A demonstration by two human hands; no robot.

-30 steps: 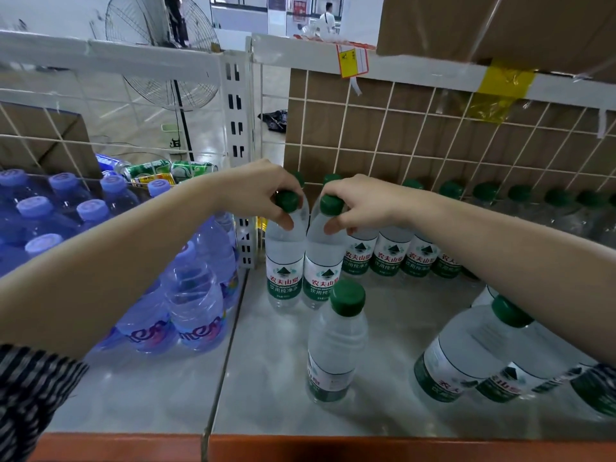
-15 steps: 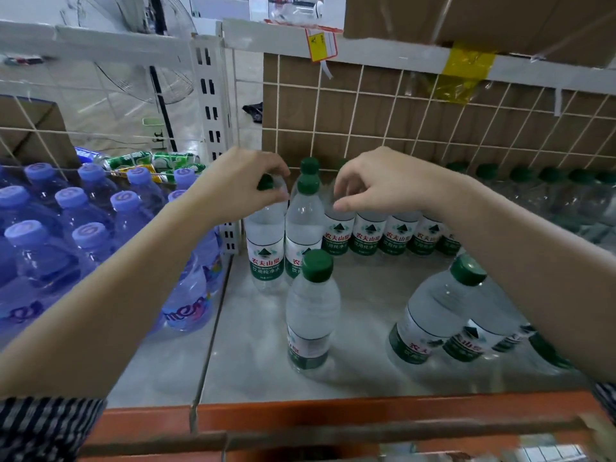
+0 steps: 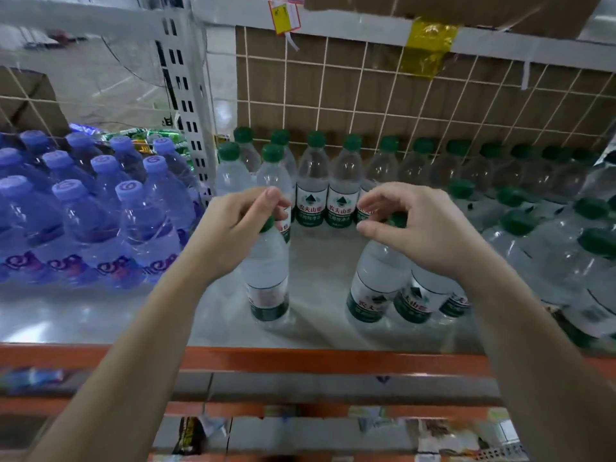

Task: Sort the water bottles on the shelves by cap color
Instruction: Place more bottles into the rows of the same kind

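Curling our left grip [image 3: 240, 221] over a clear plastic green-capped water bottle [image 3: 266, 275] and our right grip [image 3: 420, 231] over a second green-capped bottle [image 3: 373, 288] by the front edge of the shelf [image 3: 320, 261], we cannot tell whether either clamps. Purple-capped blue bottles [image 3: 100, 208] crowd the left edge.

Probably a shop stockroom, metal shelving [image 3: 186, 105], price tag [image 3: 284, 15], massed bottled water [image 3: 311, 181]

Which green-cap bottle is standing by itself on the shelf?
The lone bottle under the left hand, with bare shelf around it; the others stand packed in the back rows or right cluster.
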